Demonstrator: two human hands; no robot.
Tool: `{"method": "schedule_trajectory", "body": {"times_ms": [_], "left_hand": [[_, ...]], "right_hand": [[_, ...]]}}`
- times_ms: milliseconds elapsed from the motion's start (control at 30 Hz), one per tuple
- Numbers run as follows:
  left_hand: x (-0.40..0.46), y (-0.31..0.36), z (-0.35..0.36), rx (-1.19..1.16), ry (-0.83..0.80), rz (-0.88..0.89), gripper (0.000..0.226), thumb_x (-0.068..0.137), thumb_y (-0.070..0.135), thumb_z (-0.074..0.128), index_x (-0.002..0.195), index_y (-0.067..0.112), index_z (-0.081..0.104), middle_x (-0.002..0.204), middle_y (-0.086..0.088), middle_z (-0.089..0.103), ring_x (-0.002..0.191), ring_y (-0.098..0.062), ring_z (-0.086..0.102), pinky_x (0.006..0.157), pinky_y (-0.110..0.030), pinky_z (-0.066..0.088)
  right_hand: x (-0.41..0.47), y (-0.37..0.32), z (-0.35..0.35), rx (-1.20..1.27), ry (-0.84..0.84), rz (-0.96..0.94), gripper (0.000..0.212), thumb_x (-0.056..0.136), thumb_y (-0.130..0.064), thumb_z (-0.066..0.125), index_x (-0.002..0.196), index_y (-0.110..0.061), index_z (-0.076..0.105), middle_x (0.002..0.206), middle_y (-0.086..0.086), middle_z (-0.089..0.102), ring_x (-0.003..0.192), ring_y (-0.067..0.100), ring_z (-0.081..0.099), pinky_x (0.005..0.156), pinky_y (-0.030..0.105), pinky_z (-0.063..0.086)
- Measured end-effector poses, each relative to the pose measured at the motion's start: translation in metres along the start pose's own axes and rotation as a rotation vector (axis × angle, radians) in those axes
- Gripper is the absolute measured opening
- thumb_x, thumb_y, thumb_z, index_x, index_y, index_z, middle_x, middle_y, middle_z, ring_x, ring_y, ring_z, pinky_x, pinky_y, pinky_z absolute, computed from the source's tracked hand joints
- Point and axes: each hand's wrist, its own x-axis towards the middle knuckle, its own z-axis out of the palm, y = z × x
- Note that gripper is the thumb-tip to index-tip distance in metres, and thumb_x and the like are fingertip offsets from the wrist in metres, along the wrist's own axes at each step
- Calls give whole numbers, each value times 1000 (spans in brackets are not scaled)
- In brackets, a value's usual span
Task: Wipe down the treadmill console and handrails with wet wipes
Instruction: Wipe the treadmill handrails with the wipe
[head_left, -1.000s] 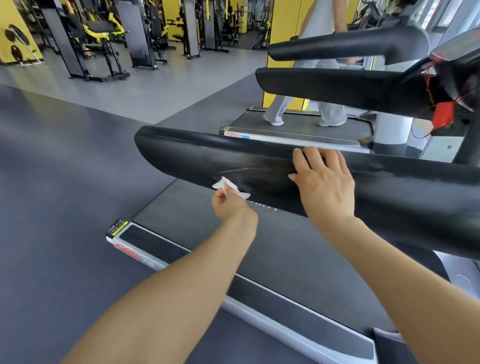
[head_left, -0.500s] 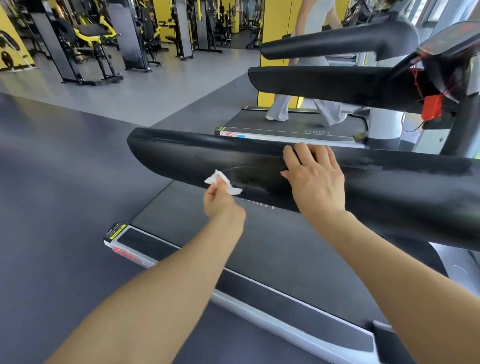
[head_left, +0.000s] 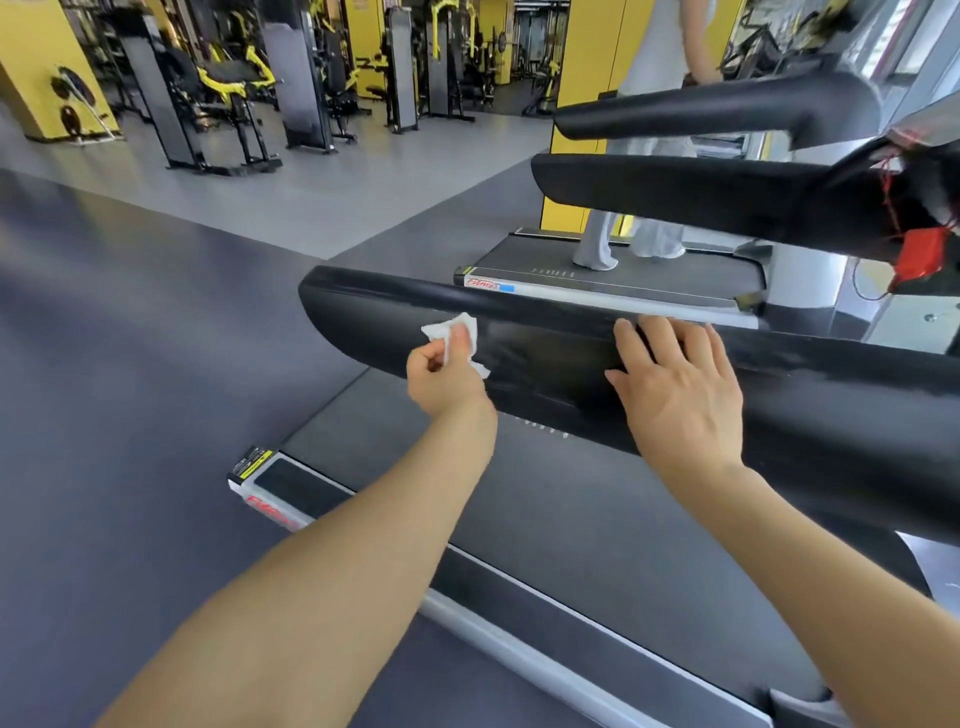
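Just crumpled white wipe against smooth black handrail

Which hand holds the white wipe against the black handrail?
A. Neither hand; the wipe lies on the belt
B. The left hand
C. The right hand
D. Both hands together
B. The left hand pinches the white wipe against the side of the black handrail, while the right hand rests flat on the rail with straight fingers and holds nothing.
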Motion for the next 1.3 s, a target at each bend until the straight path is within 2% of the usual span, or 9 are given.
{"method": "schedule_trajectory", "body": {"times_ms": [133, 200, 333, 467, 667, 800, 1033, 1200, 1300], "left_hand": [[54, 41, -16, 67, 117, 49, 20, 84, 25, 71, 85, 12, 55, 82, 3, 57, 42, 2, 52, 40, -4, 34], [60, 42, -19, 94, 119, 49, 21, 84, 25, 70, 88, 11, 54, 86, 1, 58, 38, 2, 50, 37, -4, 33], [25, 22, -5, 185, -38, 122, 21, 83, 17, 71, 75, 10, 52, 71, 4, 50, 52, -5, 50, 43, -5, 35], [28, 22, -3, 210, -121, 201, 21, 80, 14, 72, 73, 10, 54, 70, 3, 52, 58, -6, 46, 46, -4, 36], [117, 65, -27, 140, 115, 114, 23, 81, 21, 73, 74, 15, 53, 74, 2, 56, 33, 3, 49, 38, -7, 34], [123, 64, -31, 132, 116, 92, 23, 83, 21, 71, 73, 18, 51, 75, 5, 53, 54, -4, 54, 41, -4, 35], [85, 29, -26, 189, -167, 199, 24, 79, 19, 75, 69, 18, 53, 72, 4, 54, 65, -7, 49, 57, -9, 41], [163, 60, -36, 81, 119, 153, 32, 81, 11, 71, 62, 21, 47, 69, 4, 49, 66, -15, 48, 55, -13, 40], [188, 64, -39, 58, 211, 167, 31, 85, 16, 67, 63, 22, 47, 68, 7, 49, 67, -14, 49, 52, -8, 39]], "right_hand": [[3, -6, -4, 14, -34, 47, 42, 82, -21, 68, 119, -3, 58, 106, 17, 59, 99, 42, 54, 98, 52, 42], [4, -11, -3, 23, -56, 47, 45, 82, -21, 68, 122, -4, 57, 111, 18, 59, 103, 43, 53, 100, 53, 41], [13, -40, 6, 68, -83, -58, 49, 82, -21, 68, 127, -6, 56, 121, 15, 57, 110, 41, 52, 101, 53, 40], [31, -74, 15, 103, -70, -110, 55, 71, -14, 77, 122, -5, 60, 118, 12, 60, 106, 38, 57, 97, 51, 45], [49, -100, 27, 73, -150, -102, 66, 63, -14, 82, 125, -7, 59, 118, 9, 60, 105, 34, 57, 95, 48, 47], [58, -112, 31, 58, -160, -108, 63, 68, -17, 80, 126, -8, 58, 119, 7, 60, 108, 34, 56, 96, 49, 46], [78, -142, 45, 116, -135, -134, 55, 70, -17, 78, 121, -7, 60, 115, 8, 61, 104, 35, 58, 92, 49, 48], [79, -141, 53, 64, -103, -180, 54, 75, -17, 74, 125, -6, 58, 117, 9, 61, 104, 36, 58, 93, 51, 47], [81, -142, 55, 80, -76, -195, 49, 81, -20, 69, 125, -5, 57, 116, 9, 61, 103, 36, 57, 92, 52, 47]]}}
